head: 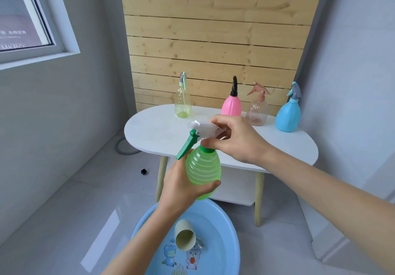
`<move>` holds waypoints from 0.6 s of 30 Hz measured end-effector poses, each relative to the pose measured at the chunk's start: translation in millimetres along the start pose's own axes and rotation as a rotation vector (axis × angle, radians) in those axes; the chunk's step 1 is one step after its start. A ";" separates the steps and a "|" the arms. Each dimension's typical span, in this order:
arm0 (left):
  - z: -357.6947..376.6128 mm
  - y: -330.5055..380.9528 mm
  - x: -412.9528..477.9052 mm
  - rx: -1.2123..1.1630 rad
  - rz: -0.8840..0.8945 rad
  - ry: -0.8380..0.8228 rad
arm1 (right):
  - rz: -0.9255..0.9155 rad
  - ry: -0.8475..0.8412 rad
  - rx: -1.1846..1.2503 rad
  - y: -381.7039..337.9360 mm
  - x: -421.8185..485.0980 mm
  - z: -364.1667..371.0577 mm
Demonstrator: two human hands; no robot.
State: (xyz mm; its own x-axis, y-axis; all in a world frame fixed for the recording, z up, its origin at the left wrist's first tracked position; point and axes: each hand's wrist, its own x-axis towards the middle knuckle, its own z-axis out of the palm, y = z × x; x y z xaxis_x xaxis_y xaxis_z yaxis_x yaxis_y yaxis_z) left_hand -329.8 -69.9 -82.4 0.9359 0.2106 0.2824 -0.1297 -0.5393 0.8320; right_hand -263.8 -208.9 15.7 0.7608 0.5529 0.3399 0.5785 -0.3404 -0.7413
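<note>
Starting at the far left, a window [32, 18] sits in the grey wall, and below it on the pale floor a grey hose [124, 148] curls near the wall with a small black cube [144, 171] a little nearer. Next comes the left hand [183, 187], which reaches up from below and grips the green spray bottle [203, 170] around its ribbed belly, thumb on the near side and fingers wrapped behind. The bottle is held upright in the air, in front of the white table [154, 133] and above the far rim of the blue basin [226, 232] on the floor. Inside the basin a beige cup [185, 236] lies on its side, mouth toward the camera. The bottle's green trigger [186, 146] hangs down to the left, and its white spray head [205, 128] points left. The right hand [237, 140] comes in from the right and is curled around the back of that spray head, fingertips down at the green collar on the bottle's neck. On the table behind, standing well apart in a row against the wooden slat panel [213, 39], are a clear yellow bottle [183, 103], a pink bottle [231, 106], a clear peach bottle [257, 110] and, furthest right, a light blue bottle [288, 114], all upright with sprayers fitted.
</note>
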 end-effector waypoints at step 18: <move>45.4 -20.5 164.8 0.006 0.051 -0.229 | 0.055 0.062 -0.132 85.1 121.0 -63.1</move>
State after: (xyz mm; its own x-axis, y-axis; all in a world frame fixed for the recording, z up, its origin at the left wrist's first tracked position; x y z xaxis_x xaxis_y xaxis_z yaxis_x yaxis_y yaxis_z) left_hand -158.0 -61.2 -74.6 0.9783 -0.0073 0.2072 -0.1770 -0.5496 0.8164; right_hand -103.9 -219.0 30.3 0.8069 0.4837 0.3391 0.5659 -0.4682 -0.6786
